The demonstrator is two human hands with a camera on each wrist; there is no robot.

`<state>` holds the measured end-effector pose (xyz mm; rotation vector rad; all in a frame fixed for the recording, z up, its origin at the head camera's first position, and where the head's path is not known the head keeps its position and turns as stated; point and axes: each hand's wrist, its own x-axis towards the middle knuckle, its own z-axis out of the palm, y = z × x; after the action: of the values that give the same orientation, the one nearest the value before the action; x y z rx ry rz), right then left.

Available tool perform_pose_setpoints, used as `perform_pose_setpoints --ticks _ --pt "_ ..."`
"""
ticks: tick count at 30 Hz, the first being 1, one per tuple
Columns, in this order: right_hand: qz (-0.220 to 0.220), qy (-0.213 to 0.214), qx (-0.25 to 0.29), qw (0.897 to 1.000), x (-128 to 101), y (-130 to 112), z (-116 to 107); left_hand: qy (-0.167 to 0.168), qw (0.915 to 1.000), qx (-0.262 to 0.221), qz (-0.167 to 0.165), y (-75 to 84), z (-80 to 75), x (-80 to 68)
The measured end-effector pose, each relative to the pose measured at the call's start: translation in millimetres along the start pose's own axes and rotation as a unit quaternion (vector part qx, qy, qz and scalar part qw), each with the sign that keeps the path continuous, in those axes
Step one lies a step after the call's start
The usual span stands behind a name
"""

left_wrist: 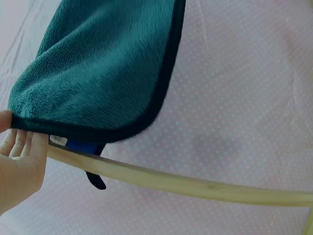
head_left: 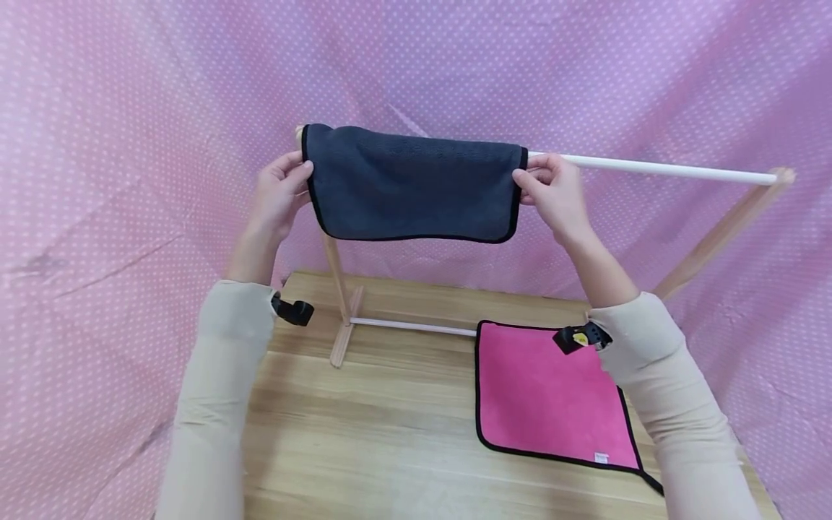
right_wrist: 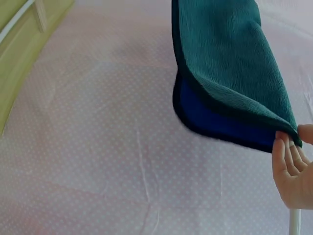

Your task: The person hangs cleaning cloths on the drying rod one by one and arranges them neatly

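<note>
Item: your left hand, left of centre in the head view, pinches the left edge of the dark grey towel between thumb and fingers. In the left wrist view the same hand sits at the lower left, fingertips at the black-bound hem of the towel, just above the wooden rail that runs across the lower frame.

Item: your right hand, right of centre in the head view, pinches the towel's right edge the same way. In the right wrist view that hand sits at the lower right, fingers closed on the corner of the towel, whose blue underside shows below the fold.

Item: the towel, black trim all round, hangs folded over the white top bar of the drying rack, at the bar's left end, in the upper centre of the frame. The right half of the bar is bare.

Item: the rack stands on a wooden table in the lower half of the frame, its left foot near the table's back edge.

Item: pink towel, black trim, lies flat on the table at lower right, under your right forearm.

Item: pink dotted cloth covers the whole background.

Item: beige sleeves, a black wrist mount on each arm.
</note>
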<state>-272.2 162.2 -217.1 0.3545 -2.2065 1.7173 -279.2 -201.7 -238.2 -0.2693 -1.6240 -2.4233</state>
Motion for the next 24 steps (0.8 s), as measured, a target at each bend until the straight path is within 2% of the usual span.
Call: perform_pose_setpoints --ticks 2,4,8,11,14,17,22,24 --pt "-0.003 0.001 0.002 1.0 1 0 2 0.004 0.9999 0.013 0.006 0.9 3.2 1.7" --pt "-0.006 0.018 0.028 0.999 2 -2 3 0.008 0.9997 0.018 0.016 3.5 8.3 4.5" --pt "-0.022 0.08 0.116 0.99 6 -7 0 0.012 0.9987 0.042 0.026 13.3 22.0 12.0" --pt "-0.024 0.103 0.128 0.986 6 -7 -4 0.014 0.9937 0.111 0.01 20.7 31.2 15.8" --pt "-0.012 0.094 0.074 0.993 3 -4 -9 0.025 0.9769 0.212 0.0 23.3 34.5 16.3" --pt "-0.011 0.08 0.012 0.997 0 -1 -12 0.045 0.954 0.295 0.027 20.4 32.3 16.3" --pt "-0.024 0.073 -0.014 0.997 -2 4 -12 0.09 0.9281 0.347 0.1 12.0 28.1 19.7" --pt "-0.031 0.074 -0.021 0.997 -2 5 -10 0.107 0.9147 0.367 0.13 9.1 27.6 21.1"
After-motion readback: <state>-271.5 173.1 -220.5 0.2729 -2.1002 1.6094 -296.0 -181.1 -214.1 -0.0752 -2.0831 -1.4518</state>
